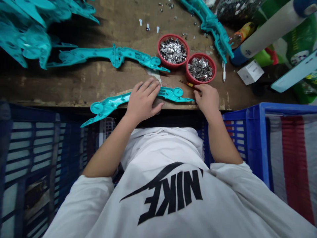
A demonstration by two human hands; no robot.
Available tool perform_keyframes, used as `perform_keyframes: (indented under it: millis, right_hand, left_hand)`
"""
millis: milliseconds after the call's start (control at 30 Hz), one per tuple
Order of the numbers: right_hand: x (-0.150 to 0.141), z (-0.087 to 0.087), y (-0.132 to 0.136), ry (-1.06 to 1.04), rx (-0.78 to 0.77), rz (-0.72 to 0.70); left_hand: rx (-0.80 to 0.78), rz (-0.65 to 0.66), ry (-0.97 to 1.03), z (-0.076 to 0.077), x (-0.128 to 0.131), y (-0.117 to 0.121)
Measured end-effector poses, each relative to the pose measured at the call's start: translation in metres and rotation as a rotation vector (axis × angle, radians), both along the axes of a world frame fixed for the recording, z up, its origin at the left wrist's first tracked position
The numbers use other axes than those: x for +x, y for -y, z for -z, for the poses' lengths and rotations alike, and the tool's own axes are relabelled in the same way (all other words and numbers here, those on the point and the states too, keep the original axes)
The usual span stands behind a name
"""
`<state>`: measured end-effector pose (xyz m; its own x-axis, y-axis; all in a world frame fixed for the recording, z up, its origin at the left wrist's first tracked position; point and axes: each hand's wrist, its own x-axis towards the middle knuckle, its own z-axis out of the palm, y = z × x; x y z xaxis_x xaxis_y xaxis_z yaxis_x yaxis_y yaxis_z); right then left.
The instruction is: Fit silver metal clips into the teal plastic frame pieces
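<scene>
Flatly, left hand [143, 100] (right [207, 99] curled) touches teal part [112, 102].

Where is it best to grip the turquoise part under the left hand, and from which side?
Probably at mid-length, from above, where the left hand rests: the turquoise part is long, so weight likely balances there; both ends narrow to points, and its left end juts past the table edge.

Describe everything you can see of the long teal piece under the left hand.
The teal piece is long, narrow and gently arched, looking like glossy moulded plastic. A round disc sits near each end, and both ends taper to points. It lies along the near edge of the table, its left end jutting past. The left hand lies across its middle, hiding that part.
</scene>
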<state>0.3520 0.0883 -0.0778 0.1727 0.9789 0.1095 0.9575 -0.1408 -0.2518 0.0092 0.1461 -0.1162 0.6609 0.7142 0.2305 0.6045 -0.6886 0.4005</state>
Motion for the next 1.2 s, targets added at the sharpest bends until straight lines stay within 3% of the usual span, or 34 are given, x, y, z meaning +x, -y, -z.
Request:
perform_keyframes:
  millis: [133,300,500,667,800,1200]
  right_hand:
    - [-0.02,-0.002,-0.007,0.088,-0.102,0.091]
    - [-0.021,-0.021,-0.007,0.108,-0.287,0.097]
    - [-0.04,-0.047,0.002,0.019,-0.184,-0.172]
    - [-0.082,-0.057,-0.006,0.146,-0.321,-0.209]
    - [-0.094,-0.064,-0.009,0.226,-0.383,-0.22]
    - [-0.094,-0.051,-0.019,0.213,-0.316,-0.301]
  left_hand:
    - [-0.045,0.109,-0.023,0.005,0.004,-0.013]
    - [-0.031,0.117,0.004,0.013,-0.004,-0.014]
    - [-0.018,0.029,0.037,0.022,-0.008,-0.012]
    - [-0.027,0.059,-0.039,0.015,-0.005,-0.014]
    - [-0.044,0.068,-0.111,0.007,-0.002,-0.014]
    - [-0.069,0.069,-0.073,0.003,0.006,-0.016]
